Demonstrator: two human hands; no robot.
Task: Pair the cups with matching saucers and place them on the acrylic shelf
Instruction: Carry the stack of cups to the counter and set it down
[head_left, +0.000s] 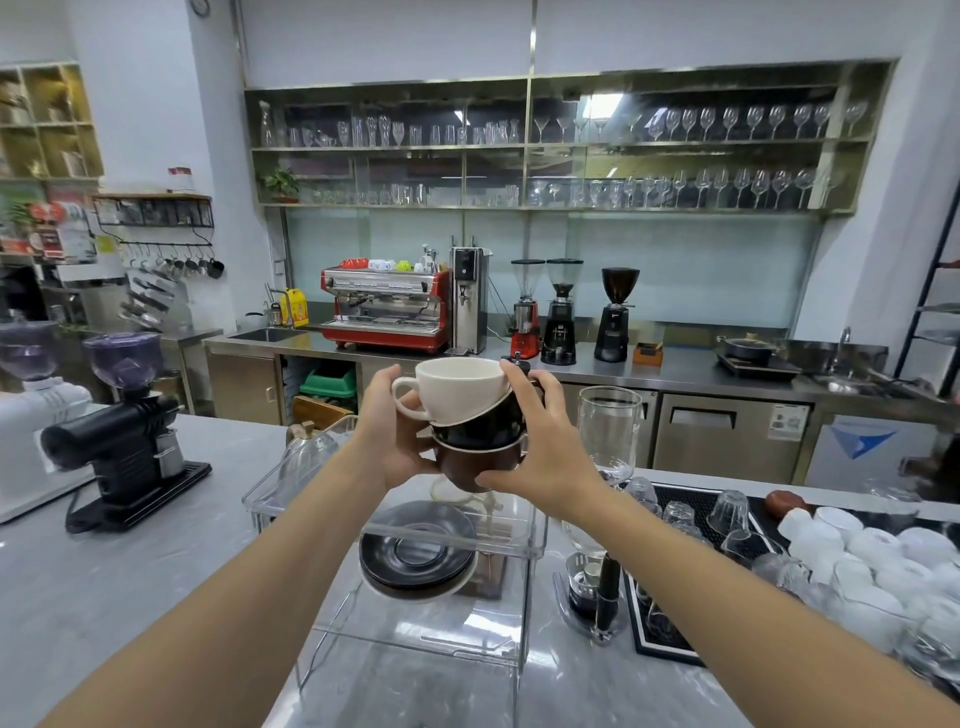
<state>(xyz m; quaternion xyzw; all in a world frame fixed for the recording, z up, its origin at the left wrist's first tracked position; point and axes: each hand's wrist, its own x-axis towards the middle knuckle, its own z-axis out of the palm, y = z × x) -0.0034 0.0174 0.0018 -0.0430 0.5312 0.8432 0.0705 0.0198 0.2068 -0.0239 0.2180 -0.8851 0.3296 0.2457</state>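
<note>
In the head view, I saw the left hand (387, 441) and the right hand (540, 441) curled around a nested stack: a white ceramic cup (457, 387), a black cup (485, 423) and a brown cup (467, 465). They hung above the clear acrylic shelf (524, 540), where dark round saucers (415, 556) lay stacked, on the grey tabletop (130, 597).

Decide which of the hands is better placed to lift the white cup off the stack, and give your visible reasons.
Probably the right hand: its fingertips already reach the white cup at the rim, while the left hand cradles the stack lower, by the brown cup, and can keep supporting it.
</note>
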